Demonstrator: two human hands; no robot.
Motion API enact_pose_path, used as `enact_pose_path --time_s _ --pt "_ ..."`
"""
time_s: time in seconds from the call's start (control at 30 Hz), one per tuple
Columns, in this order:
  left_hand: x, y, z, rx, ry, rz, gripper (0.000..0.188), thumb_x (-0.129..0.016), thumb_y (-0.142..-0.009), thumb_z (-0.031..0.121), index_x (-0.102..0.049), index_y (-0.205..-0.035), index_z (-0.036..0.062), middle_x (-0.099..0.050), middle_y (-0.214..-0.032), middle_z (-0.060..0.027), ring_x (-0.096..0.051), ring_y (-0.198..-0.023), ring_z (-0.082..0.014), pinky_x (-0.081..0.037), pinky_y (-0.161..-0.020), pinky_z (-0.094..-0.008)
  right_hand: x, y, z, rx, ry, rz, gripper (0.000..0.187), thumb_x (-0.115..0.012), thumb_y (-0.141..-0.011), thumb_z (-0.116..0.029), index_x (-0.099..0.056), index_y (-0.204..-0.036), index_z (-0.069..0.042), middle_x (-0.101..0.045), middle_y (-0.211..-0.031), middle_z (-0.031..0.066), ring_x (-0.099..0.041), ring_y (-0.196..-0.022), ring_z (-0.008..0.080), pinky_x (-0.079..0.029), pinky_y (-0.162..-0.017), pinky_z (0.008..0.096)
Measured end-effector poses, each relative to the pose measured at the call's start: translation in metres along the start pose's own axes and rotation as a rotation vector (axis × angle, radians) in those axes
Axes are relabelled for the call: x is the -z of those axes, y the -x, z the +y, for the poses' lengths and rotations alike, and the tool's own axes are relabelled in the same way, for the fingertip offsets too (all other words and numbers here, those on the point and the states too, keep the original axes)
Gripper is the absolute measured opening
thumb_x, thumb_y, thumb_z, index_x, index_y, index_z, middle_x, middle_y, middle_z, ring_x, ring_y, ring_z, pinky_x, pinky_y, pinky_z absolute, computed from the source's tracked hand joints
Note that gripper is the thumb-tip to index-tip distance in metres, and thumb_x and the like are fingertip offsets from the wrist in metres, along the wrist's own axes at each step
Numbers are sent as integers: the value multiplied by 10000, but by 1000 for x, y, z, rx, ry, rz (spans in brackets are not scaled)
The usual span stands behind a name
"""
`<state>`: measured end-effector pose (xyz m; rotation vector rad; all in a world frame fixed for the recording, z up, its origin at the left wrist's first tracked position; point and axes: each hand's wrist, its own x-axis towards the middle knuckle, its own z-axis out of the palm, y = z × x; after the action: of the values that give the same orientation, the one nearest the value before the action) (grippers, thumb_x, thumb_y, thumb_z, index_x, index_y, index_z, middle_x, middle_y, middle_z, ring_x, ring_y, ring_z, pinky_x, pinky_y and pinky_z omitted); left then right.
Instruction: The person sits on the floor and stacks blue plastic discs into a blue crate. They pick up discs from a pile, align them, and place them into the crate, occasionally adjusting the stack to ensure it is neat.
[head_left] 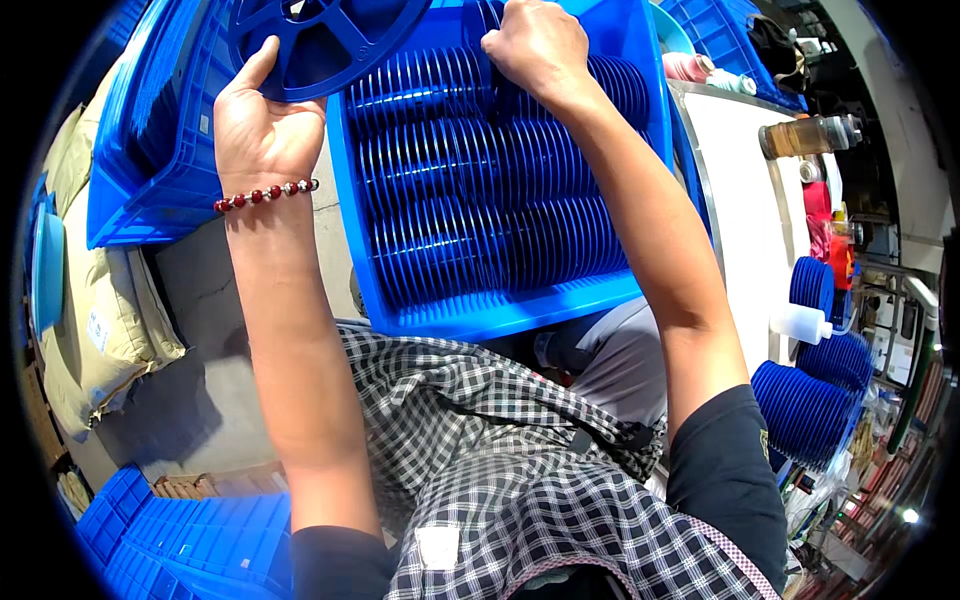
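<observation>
Near the upper edge of the view, left of centre, the left hand (pixel 270 135) holds a blue reel (pixel 352 38) by its lower rim. Its palm is turned up, the thumb laid over the reel's near face and the fingers behind, mostly out of sight. The reel's top is cut off by the edge of the picture. A bracelet (pixel 265 195) of red and silvery beads circles the left wrist.

To the right, the right hand (pixel 540 45) is over the far part of a blue crate (pixel 480 325), its fingers curled in. They seem to be at the edge of a disc, but the fingertips are hidden, so I cannot tell whether they grip anything. Blue discs (pixel 430 160) stand on edge in the crate, packed in close rows.

Below the crate is the person's checked apron (pixel 470 430). Left of the crate, beyond the left forearm, are stacked bins (pixel 150 150) and pale sacks (pixel 110 340); more blue bins are at the lower left. On the right, a white table (pixel 740 150) bears a bottle (pixel 800 137) of amber liquid lying on its side. Farther down that side are a white bottle (pixel 800 322) and more blue reels (pixel 800 405).
</observation>
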<state>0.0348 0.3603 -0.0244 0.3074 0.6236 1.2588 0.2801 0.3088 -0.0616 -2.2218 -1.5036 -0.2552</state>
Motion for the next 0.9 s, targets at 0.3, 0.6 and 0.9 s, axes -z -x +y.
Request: enact_pose_path --time_s 0.3,0.6,0.9 --pt "1 1 3 -2 -2 24 574 -679 -974 23 -415 -1483 -6 -563 -1454 -193 -555 -1344 -354 -477 -1135 -499 -4 10 0 43 37 -82 172 -642 -799 -145 -728 -815 2 -720 -827 255 -727 -793 419 -591 -748 514" --pt "1 -11 18 31 -98 -15 500 -633 -1004 36 -445 -1450 -90 -583 -1433 -233 -558 -1340 -370 -458 -1153 -498 20 18 8 -27 1 -252 307 -735 -837 -316 -765 -852 -11 -746 -921 243 -748 -879 386 -597 -803 495" --pt "152 -197 30 14 -386 -200 458 -571 -1029 27 -521 -1480 -30 -533 -1520 -155 -581 -1254 -238 -405 -1137 -314 93 27 -24 12 -127 3 131 -740 -706 -61 -744 -829 -15 -747 -842 194 -751 -785 341 -590 -700 427"
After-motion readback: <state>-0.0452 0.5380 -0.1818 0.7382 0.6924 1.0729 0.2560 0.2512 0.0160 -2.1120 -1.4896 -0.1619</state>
